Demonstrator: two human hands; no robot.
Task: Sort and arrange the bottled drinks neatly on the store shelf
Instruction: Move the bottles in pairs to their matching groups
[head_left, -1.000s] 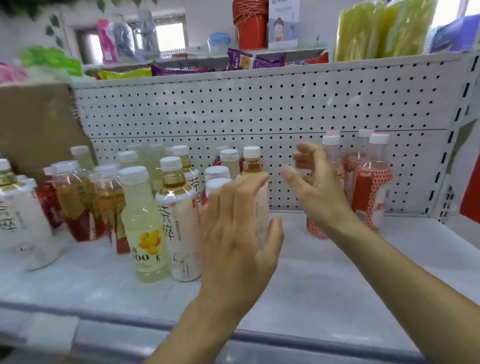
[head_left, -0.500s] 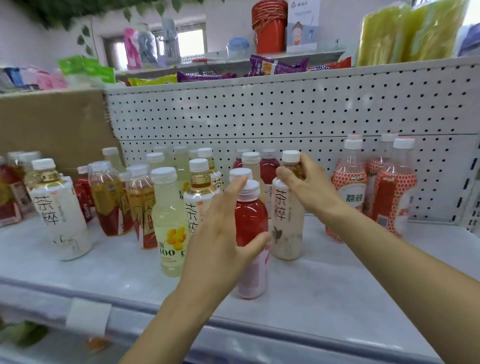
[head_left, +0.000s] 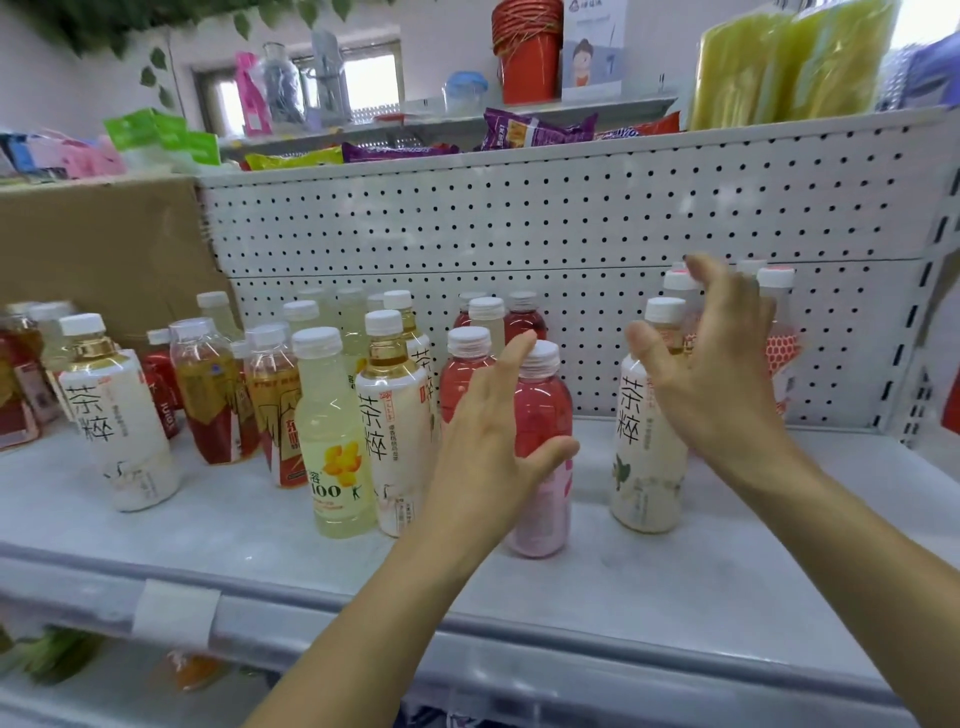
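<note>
While both hands are raised over the pale grey shelf board (head_left: 675, 582), the left hand (head_left: 488, 447) has its fingers straight and pointing up along the left flank of a clear plastic bottle of red drink with a white ribbed cap and pink lower label (head_left: 543, 410). Its thumb spreads across the bottle's front. Whether the palm touches cannot be told, and it grips nothing. That bottle stands upright between the hands. Beside the right hand (head_left: 717, 374) stands a plump bottle in a white label with large black characters, amber tea at its neck (head_left: 641, 467). This hand is loosely spread and holds nothing. Beyond its fingers stand bottles with red-and-white patterned labels (head_left: 782, 343). Left of the left hand stand a matching white-labelled tea bottle (head_left: 392, 441) and a pale yellow drink bottle marked 100 (head_left: 332, 447).
</note>
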